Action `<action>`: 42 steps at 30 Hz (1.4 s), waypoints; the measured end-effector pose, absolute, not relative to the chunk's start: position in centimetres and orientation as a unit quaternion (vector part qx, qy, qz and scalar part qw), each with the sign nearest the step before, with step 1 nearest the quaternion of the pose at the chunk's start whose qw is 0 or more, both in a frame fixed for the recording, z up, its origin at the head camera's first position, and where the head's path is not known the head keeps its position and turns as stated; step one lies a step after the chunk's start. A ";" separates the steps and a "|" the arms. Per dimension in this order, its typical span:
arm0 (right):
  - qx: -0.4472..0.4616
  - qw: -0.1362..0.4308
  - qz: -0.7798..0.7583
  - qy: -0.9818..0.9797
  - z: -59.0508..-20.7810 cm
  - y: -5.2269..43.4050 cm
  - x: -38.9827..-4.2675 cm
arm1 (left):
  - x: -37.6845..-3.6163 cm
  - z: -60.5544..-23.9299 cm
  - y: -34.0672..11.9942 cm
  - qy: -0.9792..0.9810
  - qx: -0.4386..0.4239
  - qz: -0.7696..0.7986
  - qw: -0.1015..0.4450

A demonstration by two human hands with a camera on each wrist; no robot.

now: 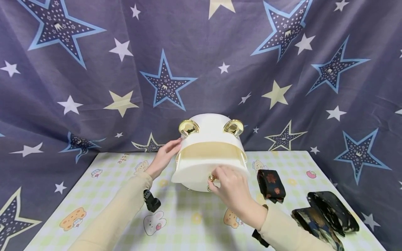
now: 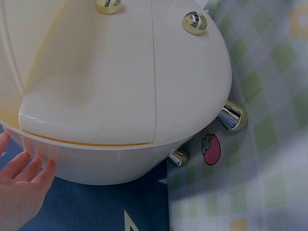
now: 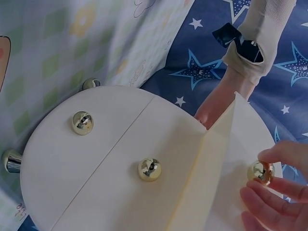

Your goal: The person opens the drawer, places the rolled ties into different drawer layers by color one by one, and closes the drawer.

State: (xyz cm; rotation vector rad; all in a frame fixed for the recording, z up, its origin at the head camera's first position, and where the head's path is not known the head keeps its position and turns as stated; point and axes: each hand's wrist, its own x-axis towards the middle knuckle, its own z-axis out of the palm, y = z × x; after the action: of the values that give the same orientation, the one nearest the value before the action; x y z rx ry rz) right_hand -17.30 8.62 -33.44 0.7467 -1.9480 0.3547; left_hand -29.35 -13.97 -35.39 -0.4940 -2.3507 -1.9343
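Observation:
A round white storage box (image 1: 209,137) with two gold ears stands on the checked mat. Its top drawer (image 1: 207,164) is pulled out toward me. My right hand (image 1: 226,184) pinches that drawer's gold knob (image 1: 211,178) between thumb and fingers; the right wrist view shows the fingers curled round the knob (image 3: 260,172). My left hand (image 1: 169,150) rests flat against the box's left side with straight fingers; in the left wrist view its fingers (image 2: 24,168) touch the box's lower wall (image 2: 110,163). Two more gold knobs (image 3: 149,169) sit on the lower drawer fronts.
Three folded dark patterned cloths lie on the mat at the right: one (image 1: 270,184) beside the box, two (image 1: 333,211) near the front right corner. The box stands on short gold feet (image 2: 232,116). A star-printed curtain (image 1: 188,52) hangs behind the mat (image 1: 188,223).

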 end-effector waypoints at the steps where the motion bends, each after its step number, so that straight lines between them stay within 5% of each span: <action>1: 0.309 0.491 0.144 -0.802 -33.4 8.6 -17.2 | -29.4 -35.4 -14.0 -0.760 -0.161 -0.629 0.028; 42: 0.334 0.483 0.133 -0.798 -33.7 8.6 -13.8 | -29.3 -35.6 -13.9 -0.762 -0.156 -0.628 0.037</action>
State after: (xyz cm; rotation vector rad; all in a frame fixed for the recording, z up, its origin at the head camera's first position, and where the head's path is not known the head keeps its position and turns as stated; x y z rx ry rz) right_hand -13.78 8.58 -33.71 0.8138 -1.9456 0.3240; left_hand -29.29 -13.90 -35.57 -0.4799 -2.3377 -1.9275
